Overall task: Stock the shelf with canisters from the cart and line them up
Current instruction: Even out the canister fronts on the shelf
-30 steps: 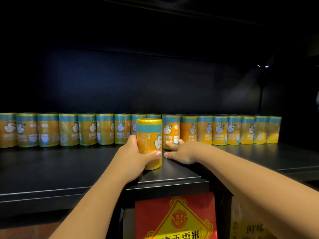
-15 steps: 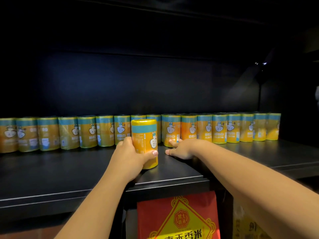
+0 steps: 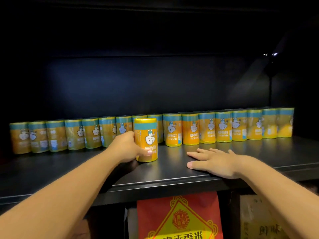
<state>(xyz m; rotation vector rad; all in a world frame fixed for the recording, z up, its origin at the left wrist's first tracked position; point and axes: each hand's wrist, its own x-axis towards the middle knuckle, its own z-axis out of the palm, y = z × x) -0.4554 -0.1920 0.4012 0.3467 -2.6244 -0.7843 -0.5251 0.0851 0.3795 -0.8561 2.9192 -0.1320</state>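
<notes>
Right hand (image 3: 215, 163) nearer shelf (image 3: 172, 176) edge

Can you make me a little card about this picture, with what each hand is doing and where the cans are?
left hand: grips one yellow canister
yellow canister: upright on the shelf, in front of the row
right hand: flat on the shelf, fingers straight, holding nothing
row of canisters: lined up side by side along the back of the shelf
below the shelf: red packet
</notes>
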